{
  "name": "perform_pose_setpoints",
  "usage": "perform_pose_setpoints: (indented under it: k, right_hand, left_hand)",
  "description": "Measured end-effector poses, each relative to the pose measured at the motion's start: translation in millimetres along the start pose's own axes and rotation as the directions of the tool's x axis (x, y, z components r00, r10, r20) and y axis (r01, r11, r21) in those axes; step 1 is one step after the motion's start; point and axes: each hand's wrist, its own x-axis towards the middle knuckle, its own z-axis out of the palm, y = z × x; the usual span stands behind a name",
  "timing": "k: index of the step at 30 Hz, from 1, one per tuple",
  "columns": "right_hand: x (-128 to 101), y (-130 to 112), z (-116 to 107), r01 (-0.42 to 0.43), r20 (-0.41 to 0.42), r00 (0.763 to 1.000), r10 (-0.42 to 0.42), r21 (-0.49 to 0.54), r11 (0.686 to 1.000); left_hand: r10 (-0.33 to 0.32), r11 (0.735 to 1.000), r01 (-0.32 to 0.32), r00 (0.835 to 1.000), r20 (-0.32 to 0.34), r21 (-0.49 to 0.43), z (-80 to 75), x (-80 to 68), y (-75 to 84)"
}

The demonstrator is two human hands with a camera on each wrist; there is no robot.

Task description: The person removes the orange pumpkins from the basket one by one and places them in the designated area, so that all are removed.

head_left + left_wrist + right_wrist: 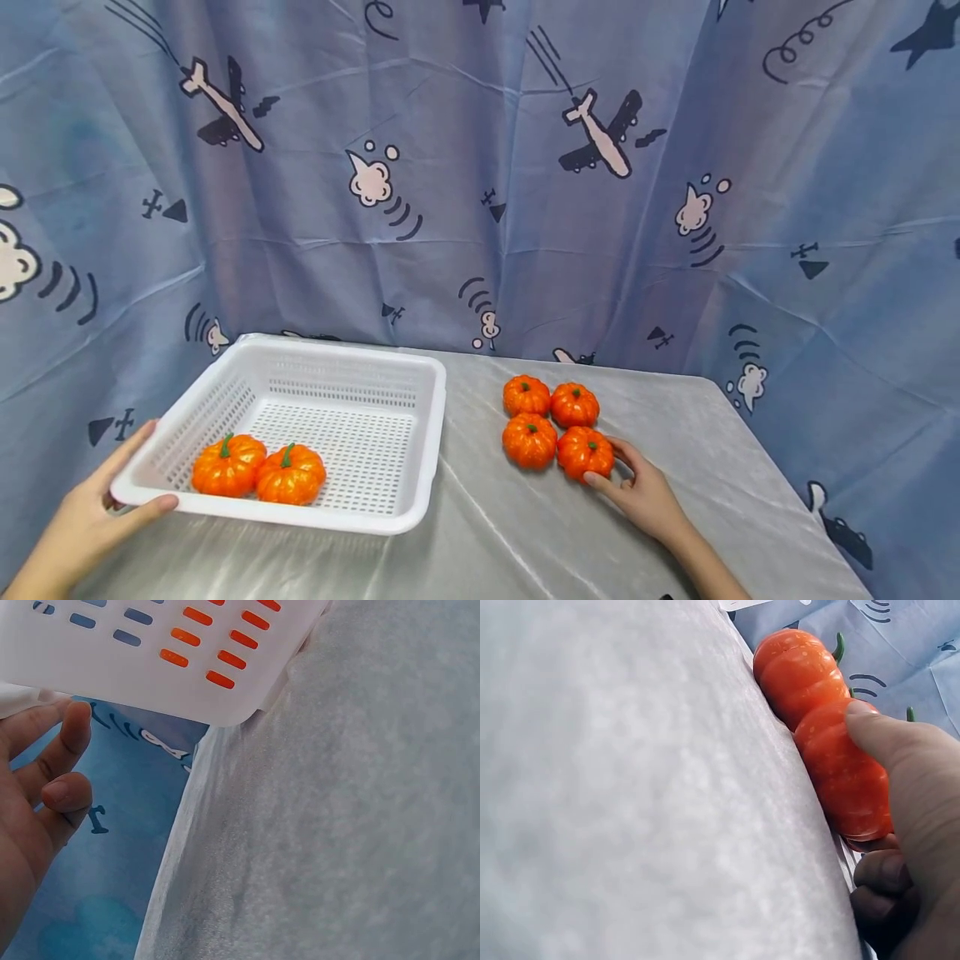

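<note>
Right hand [643, 493] grips nearest pumpkin [585, 452], w/ three more just beyond it. Left hand [90, 508] holds white basket [431, 433] corner, two pumpkins inside.

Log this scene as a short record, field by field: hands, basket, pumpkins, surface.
left hand: grips the near left corner of the white basket
right hand: holds the nearest pumpkin of the four on the table
basket contents: two pumpkins, side by side
table group: four pumpkins in a square cluster
surface: grey covered table
backdrop: blue airplane-print cloth
</note>
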Motion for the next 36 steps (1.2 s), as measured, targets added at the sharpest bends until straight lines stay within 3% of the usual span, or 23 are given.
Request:
perform_pose_setpoints:
  k: [9,18,36]
  right_hand:
    - [-2.3,-1.9,-0.7,-0.051,0.02,0.999,0.051,0.008,0.999]
    - [-1.8,-1.5,-0.9,-0.032,0.016,0.999,0.032,0.018,0.999]
    - [1.6,-4.3,-0.8,-0.036,-0.027,0.999,0.034,-0.061,0.997]
  left_hand:
    - [-0.013,1.0,0.013,1.0,0.011,0.001,0.7,0.8,1.1]
    - [0.045,0.998,-0.046,0.999,-0.031,-0.043,2.5,-2.2,-5.0]
    - [0.007,1.0,-0.007,1.0,-0.006,-0.002,1.2,-0.6,-1.6]
